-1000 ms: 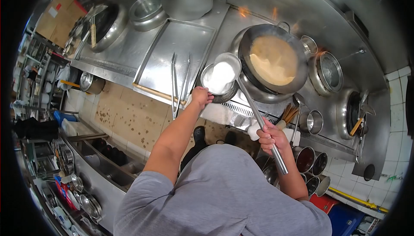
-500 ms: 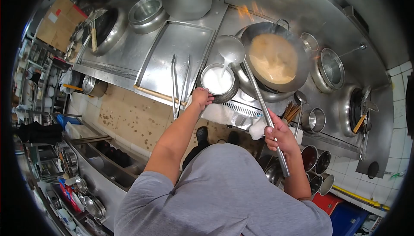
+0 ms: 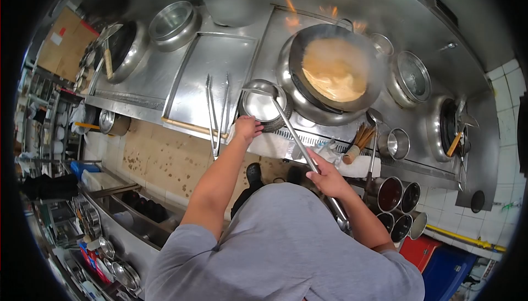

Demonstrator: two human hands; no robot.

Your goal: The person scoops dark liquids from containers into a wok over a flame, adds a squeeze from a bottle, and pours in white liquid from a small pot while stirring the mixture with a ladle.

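Observation:
My right hand (image 3: 328, 176) is closed around the long handle of a steel ladle (image 3: 297, 138). The ladle's bowl rests over the far part of a round metal pot (image 3: 263, 107), which holds white liquid. At the pot's near edge, the curled fingers of my left hand (image 3: 249, 129) grip the rim. Just right of the pot, a large wok (image 3: 297, 61) sits on a burner with bubbling, steaming orange-brown liquid (image 3: 334, 72) in it. Flames (image 3: 291, 19) rise behind the wok.
Tongs (image 3: 217, 111) lie across the front of a metal tray (image 3: 214, 53) on the left. A bamboo brush (image 3: 360, 141), a small pot (image 3: 396, 143) and a cloth (image 3: 366, 166) sit right of my hand. Several sauce containers (image 3: 389, 192) stand below the counter's right side.
The ladle has come down from pouring white liquid to lying over the pot. My right hand moved left with it. My left hand stays at the pot's rim.

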